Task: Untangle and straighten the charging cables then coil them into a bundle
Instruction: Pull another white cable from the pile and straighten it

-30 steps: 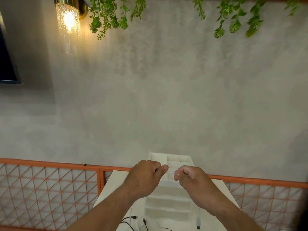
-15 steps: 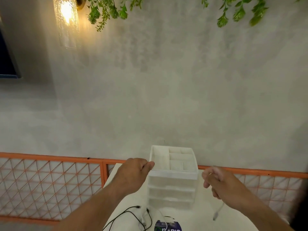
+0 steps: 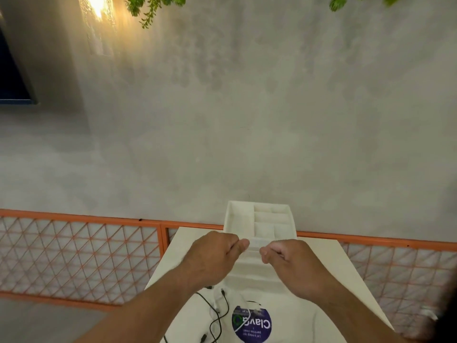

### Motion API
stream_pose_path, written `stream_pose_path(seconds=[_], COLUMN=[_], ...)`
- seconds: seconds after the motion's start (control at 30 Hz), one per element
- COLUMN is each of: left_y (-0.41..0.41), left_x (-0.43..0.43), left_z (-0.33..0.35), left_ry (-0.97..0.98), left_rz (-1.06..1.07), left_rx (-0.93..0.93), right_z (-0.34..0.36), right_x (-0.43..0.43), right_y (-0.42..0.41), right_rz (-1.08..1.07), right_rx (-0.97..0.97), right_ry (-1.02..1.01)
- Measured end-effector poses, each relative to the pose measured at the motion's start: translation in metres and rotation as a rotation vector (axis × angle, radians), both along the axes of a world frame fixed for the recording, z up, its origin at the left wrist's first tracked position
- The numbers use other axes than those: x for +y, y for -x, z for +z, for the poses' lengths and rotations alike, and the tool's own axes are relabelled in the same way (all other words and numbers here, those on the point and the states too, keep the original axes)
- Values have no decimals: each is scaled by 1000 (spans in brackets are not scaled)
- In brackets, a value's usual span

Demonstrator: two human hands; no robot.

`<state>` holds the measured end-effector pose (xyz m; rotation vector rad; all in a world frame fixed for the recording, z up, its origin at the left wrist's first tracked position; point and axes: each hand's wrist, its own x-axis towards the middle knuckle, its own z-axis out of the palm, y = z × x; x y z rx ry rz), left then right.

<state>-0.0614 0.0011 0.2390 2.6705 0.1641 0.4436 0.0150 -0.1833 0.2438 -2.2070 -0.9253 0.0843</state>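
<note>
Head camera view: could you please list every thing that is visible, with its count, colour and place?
table: one, white, bottom centre
drawer organiser: one, white, at the table's far edge
black cables: count unclear, tangled, on the table's near part
round label: one, purple with white print, on the table beside the cables
railing: one, orange with mesh, behind the table
wall: grey, beyond the railing
lamp: one, lit, top left
plants: green, hanging along the top edge
dark panel: one, at the left edge
left hand: fingers curled, over the organiser
right hand: fingers curled, close beside the left; what the hands pinch is unclear
</note>
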Motion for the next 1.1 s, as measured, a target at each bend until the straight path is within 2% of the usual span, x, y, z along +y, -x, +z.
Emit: stream_pose_path(seconds=[0.07, 0.17, 0.43, 0.8, 0.97, 1.1], left_y=[10, 26, 68, 157, 178, 196], left_x=[10, 24, 30, 54, 73, 86], left_z=[-11, -33, -86, -169, -202, -227], left_ry=[-61, -86, -75, -75, -161, -233], left_rz=[55, 124, 236, 422, 381, 276], left_rx=[71, 152, 342, 542, 602, 550], right_z=[-10, -30, -98, -170, -194, -212], right_x=[-5, -12, -17, -57, -42, -29], right_y=[-11, -19, -13, -1, 28, 57], right_rz=[-5, -11, 137, 88, 15, -36], right_rx=[-86, -101, -27, 131, 109, 187], right_ry=[109, 190, 288, 565, 650, 728])
